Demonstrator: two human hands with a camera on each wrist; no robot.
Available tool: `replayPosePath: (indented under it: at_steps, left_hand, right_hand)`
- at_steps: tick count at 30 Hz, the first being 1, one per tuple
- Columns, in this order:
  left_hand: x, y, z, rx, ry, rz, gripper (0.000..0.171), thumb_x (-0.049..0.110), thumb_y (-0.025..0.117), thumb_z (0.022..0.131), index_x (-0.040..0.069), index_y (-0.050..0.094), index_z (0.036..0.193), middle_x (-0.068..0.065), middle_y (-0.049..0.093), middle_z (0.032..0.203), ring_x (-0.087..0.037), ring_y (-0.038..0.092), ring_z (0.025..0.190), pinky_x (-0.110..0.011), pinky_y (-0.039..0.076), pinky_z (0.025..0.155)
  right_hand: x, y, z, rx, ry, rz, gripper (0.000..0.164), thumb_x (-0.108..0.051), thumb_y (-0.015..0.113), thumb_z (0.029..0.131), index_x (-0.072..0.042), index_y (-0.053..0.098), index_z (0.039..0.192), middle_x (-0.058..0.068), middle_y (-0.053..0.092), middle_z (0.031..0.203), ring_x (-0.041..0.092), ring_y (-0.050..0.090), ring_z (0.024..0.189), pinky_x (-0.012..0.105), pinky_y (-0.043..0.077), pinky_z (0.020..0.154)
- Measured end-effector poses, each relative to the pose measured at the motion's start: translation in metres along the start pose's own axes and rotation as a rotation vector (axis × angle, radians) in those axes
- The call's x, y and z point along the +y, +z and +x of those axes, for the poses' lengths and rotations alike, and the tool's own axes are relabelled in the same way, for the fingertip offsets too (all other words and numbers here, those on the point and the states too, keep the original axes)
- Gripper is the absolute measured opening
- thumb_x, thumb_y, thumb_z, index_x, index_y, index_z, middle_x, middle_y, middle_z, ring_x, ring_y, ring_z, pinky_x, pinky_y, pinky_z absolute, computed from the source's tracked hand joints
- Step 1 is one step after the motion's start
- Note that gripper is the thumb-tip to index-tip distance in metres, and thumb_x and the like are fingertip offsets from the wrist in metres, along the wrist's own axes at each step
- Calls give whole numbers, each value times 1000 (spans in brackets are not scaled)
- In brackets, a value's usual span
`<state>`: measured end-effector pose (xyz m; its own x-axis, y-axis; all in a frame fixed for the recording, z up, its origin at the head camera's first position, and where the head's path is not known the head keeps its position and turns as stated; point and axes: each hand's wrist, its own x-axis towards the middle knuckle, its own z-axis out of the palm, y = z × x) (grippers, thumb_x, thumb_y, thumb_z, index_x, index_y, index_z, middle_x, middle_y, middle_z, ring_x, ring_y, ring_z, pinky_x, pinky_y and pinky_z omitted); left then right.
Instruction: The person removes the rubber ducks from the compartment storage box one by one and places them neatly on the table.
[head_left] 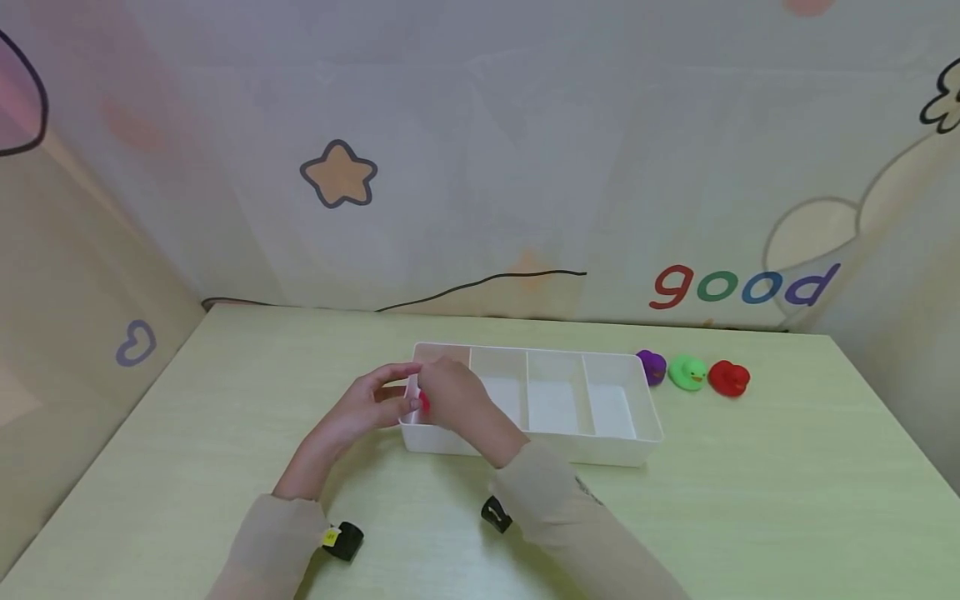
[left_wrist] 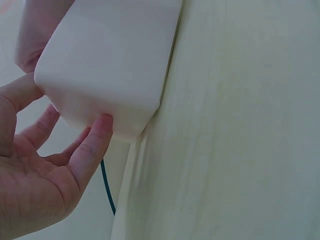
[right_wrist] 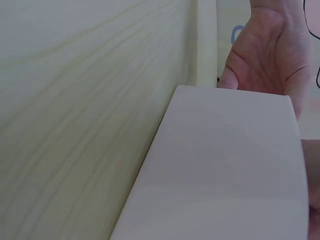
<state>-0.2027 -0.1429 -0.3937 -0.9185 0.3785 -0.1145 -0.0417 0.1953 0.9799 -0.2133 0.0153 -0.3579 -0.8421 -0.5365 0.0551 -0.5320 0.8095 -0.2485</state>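
A long white tray (head_left: pixel 525 448) with several compartments in a row stands on the table. My left hand (head_left: pixel 375 402) is at its left end, fingers spread and fairly straight. In the left wrist view, the thumb of the left hand (left_wrist: pixel 45 185) touches the tray's end wall (left_wrist: pixel 90 107). My right hand (head_left: pixel 457 396) reaches down into the leftmost compartment and holds a small red object (head_left: pixel 424 402). Only a bit of that object shows beside the fingers, so its shape is hidden. The tray's side wall (right_wrist: pixel 220 165) covers the right fingers in the right wrist view.
Right of the tray, a purple rubber duck (head_left: pixel 652 367), a green rubber duck (head_left: pixel 687 372) and a red rubber duck (head_left: pixel 729 378) sit in a row. Behind the pale table (head_left: pixel 750 500) hangs a printed cloth (head_left: pixel 480 167).
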Motion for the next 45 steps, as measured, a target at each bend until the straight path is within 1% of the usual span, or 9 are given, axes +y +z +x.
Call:
replayPosePath:
  at_steps: [6,10,15,19,23,26,33,39,45]
  left_hand:
    - [0,0,0,5,-8,25,54,19,63,85,10,42,134,-14,38,137,-36,40,122,-39,49,85]
    - [0,0,0,-1,-4,20,54,19,63,85,10,41,134,-13,37,138,-35,39,123,-40,48,86]
    - [0,1,0,8,-16,22,56,22,65,84,12,42,134,-12,39,137,-34,41,122,-40,49,85]
    - [1,2,1,28,-38,24,56,24,67,83,14,43,133,-10,40,136,-33,42,121,-40,49,84]
    - [1,2,2,31,-41,25,54,21,65,84,14,44,133,-10,41,136,-33,43,121,-40,49,85]
    - [1,3,2,33,-42,35,52,18,64,85,14,44,133,-11,40,136,-34,42,121,-41,49,85]
    - [1,4,3,33,-40,39,54,21,66,83,15,45,133,-10,42,135,-32,44,120,-40,49,85]
    - [0,2,2,29,-25,41,56,23,67,83,13,44,134,-11,40,136,-33,43,121,-40,48,86]
    - [-2,0,1,13,-10,34,56,21,65,84,11,43,134,-12,36,140,-34,36,126,-43,45,90]
  right_hand:
    - [1,-9,-8,44,-66,41,13,-17,75,75,-7,67,74,-3,51,56,11,44,59,14,37,52]
    - [1,-17,-15,87,-87,37,17,-17,75,74,-3,66,77,-2,49,55,12,43,56,14,36,49]
    - [0,-26,-24,118,-96,65,15,-12,75,73,-2,65,78,-1,49,58,12,43,57,14,37,50]
    - [3,-29,-30,168,-100,92,9,-4,72,74,-3,68,82,1,60,67,14,51,67,18,45,62]
    - [11,-30,-37,248,-134,139,17,-2,72,73,-3,70,89,4,67,81,18,58,77,25,50,72]
    - [17,-32,-42,285,-146,183,22,-2,74,71,-3,70,92,5,68,85,18,60,78,26,51,71]
    - [33,-39,-56,289,-48,315,32,-4,77,69,-2,68,100,8,68,93,20,61,84,30,53,72]
    - [50,-50,-72,350,-28,455,34,-1,76,69,0,68,102,11,68,97,24,63,89,36,53,76]
    - [66,-61,-87,388,55,585,36,0,76,69,-1,67,104,10,68,99,24,64,91,33,53,76]
